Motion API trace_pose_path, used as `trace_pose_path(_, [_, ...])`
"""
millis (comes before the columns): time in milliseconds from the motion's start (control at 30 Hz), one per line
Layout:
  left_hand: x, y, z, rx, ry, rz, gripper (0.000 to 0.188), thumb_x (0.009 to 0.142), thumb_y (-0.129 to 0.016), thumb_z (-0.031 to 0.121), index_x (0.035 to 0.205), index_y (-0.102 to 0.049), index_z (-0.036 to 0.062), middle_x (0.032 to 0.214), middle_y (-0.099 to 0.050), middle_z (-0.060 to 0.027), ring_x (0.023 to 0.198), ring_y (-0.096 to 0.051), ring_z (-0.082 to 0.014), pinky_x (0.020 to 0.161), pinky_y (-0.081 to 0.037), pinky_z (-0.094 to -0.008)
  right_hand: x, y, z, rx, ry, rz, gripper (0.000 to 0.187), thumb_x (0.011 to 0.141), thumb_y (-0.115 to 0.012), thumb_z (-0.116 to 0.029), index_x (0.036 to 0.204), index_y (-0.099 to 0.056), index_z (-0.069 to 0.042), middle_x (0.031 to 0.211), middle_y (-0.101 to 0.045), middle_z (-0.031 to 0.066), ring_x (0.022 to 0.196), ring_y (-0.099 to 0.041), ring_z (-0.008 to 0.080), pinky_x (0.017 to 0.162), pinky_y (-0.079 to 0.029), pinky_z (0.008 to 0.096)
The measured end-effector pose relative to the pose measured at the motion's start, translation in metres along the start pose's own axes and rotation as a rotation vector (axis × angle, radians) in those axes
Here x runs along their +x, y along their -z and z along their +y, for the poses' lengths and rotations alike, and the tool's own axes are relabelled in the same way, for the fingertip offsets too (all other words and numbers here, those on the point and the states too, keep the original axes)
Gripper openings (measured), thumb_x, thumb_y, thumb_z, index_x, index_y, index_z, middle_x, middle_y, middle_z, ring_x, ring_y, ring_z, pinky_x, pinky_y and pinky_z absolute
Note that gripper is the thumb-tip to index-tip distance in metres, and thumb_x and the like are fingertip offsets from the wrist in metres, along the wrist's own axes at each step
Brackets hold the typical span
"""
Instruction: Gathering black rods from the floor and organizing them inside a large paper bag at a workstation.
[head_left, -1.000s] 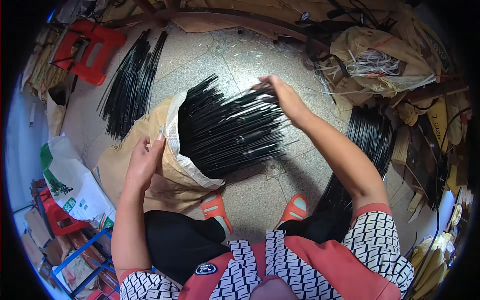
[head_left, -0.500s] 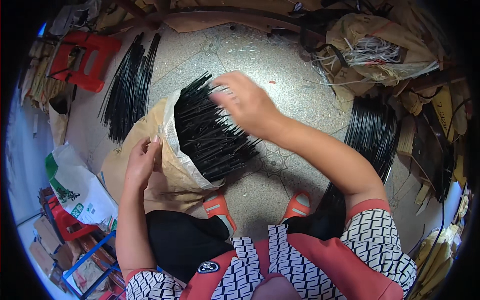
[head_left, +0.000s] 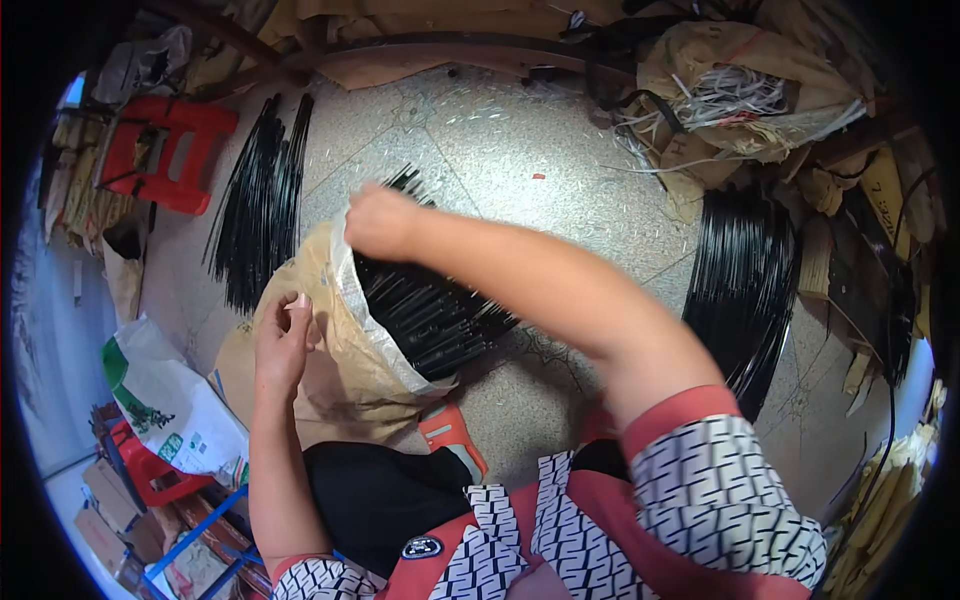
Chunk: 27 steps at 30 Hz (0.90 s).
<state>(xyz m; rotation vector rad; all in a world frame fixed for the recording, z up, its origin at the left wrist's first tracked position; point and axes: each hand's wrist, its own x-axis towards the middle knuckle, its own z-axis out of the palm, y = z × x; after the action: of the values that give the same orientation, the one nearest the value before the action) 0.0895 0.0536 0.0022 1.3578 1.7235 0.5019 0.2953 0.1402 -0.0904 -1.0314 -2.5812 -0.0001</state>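
Item one: brown paper sack with a clear plastic liner, lying on the floor in front of your knees, mouth open toward the upper right. Item two: bundle of thin black rods inside the sack, long axis running from lower right to upper left, tips sticking out past the rim. Your right hand sits at the top of the mouth, fingers curled shut over the liner edge and touching the rod tips, so it is the nearer hand to the rods. Your left hand pinches the paper wall on the sack's left side, fingers closed on it. Other stock: loose black rods on the floor to the upper left; coiled black rods to the right; a red plastic stool far left; a white and green printed bag lower left; tan sacks of pale strips upper right.
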Motion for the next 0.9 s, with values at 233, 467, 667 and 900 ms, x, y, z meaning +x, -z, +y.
trace_pose_path(233, [-0.006,0.015,-0.014,0.232,0.016,0.019,0.049,0.094,-0.057,0.032,0.133,-0.044,0.0048,0.127,-0.052,-0.0158,0.114,-0.052,-0.0235,0.097,-0.040,-0.0325,0.014,-0.039,-0.002,0.378,-0.452,0.019,0.030,0.072,-0.072,-0.033,0.077,-0.069,-0.004,0.100,-0.060,0.0184,0.098,-0.058,0.0324,0.081,-0.048,0.0423])
trace_pose_path(467, [0.044,0.015,-0.064,0.587,-0.355,0.015,0.059,0.100,-0.036,0.042,0.139,-0.036,-0.0018,0.141,-0.039,-0.0211,0.132,-0.035,-0.0321,0.110,-0.024,-0.0375,-0.243,0.045,0.086,0.351,-0.806,0.313,0.057,0.080,-0.070,-0.028,0.125,-0.052,0.002,0.128,-0.050,0.0233,0.122,-0.044,0.0365,0.105,-0.034,0.0414])
trace_pose_path(667, [0.137,-0.003,-0.142,0.471,-0.546,-0.047,0.066,0.098,-0.033,0.043,0.144,-0.023,-0.0035,0.147,-0.028,-0.0234,0.136,-0.026,-0.0367,0.113,-0.018,-0.0413,-0.544,0.077,0.059,-0.190,-1.804,0.118,0.082,0.080,-0.067,-0.047,0.128,-0.041,0.015,0.130,-0.044,0.0336,0.124,-0.041,0.0422,0.104,-0.034,0.0445])
trace_pose_path(900, [0.057,-0.023,-0.159,0.724,-0.321,-0.106,0.085,0.089,-0.050,0.043,0.146,-0.011,-0.0057,0.151,-0.016,-0.0270,0.141,-0.014,-0.0384,0.114,-0.010,-0.0435,-0.621,0.022,-0.032,-0.371,-2.090,0.067,0.094,0.084,-0.056,-0.059,0.137,-0.027,0.014,0.139,-0.033,0.0353,0.131,-0.031,0.0461,0.110,-0.025,0.0461])
